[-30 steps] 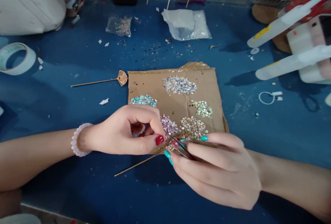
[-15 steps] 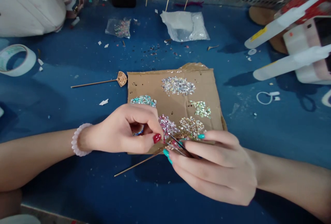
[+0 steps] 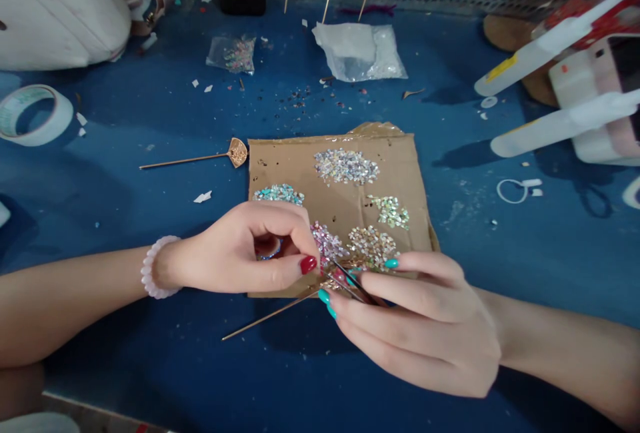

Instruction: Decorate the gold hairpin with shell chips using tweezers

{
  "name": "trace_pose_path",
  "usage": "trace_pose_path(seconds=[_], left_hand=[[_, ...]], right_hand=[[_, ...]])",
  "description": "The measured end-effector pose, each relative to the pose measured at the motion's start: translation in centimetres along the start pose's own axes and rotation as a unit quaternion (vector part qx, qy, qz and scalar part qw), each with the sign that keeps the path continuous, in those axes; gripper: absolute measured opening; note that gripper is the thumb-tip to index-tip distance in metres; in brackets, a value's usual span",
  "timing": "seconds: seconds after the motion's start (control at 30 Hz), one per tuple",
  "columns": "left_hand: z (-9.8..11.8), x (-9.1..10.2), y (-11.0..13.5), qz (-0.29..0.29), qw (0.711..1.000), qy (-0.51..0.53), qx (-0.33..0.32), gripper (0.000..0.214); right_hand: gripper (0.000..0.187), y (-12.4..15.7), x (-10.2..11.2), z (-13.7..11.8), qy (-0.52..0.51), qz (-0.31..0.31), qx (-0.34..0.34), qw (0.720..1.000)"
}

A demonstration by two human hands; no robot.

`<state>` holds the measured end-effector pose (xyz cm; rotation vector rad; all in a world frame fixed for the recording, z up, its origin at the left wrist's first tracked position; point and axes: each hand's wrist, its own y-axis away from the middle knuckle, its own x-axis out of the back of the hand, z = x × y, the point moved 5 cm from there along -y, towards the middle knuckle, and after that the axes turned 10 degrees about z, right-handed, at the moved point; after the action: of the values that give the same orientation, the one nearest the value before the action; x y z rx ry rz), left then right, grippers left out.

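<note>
Over the blue table (image 3: 165, 366), beyond the right fingers (image 3: 400, 291), a yellow label (image 3: 503, 66) is blurred. Tweezers (image 3: 363, 294) are gripped by the right hand (image 3: 420, 323); the left hand (image 3: 250, 246) is pinched, contents unclear. Between, at the cardboard (image 3: 320, 205) edge, 1 hairpin (image 3: 270, 316) is seen.

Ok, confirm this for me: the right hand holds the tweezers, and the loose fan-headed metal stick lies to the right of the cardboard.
One side is wrong: the loose fan-headed metal stick lies to the left of the cardboard, as the head view shows. The right hand does hold the tweezers.
</note>
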<state>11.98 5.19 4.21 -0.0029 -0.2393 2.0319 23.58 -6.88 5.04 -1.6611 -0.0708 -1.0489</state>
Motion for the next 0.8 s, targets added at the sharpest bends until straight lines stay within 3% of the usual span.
trace_pose_path(seconds=[0.8], left_hand=[[0.38, 0.05, -0.09, 0.005, 0.998, -0.021, -0.056, 0.01]], right_hand=[[0.019, -0.63, 0.23, 0.47, -0.014, 0.007, -0.044, 0.999]])
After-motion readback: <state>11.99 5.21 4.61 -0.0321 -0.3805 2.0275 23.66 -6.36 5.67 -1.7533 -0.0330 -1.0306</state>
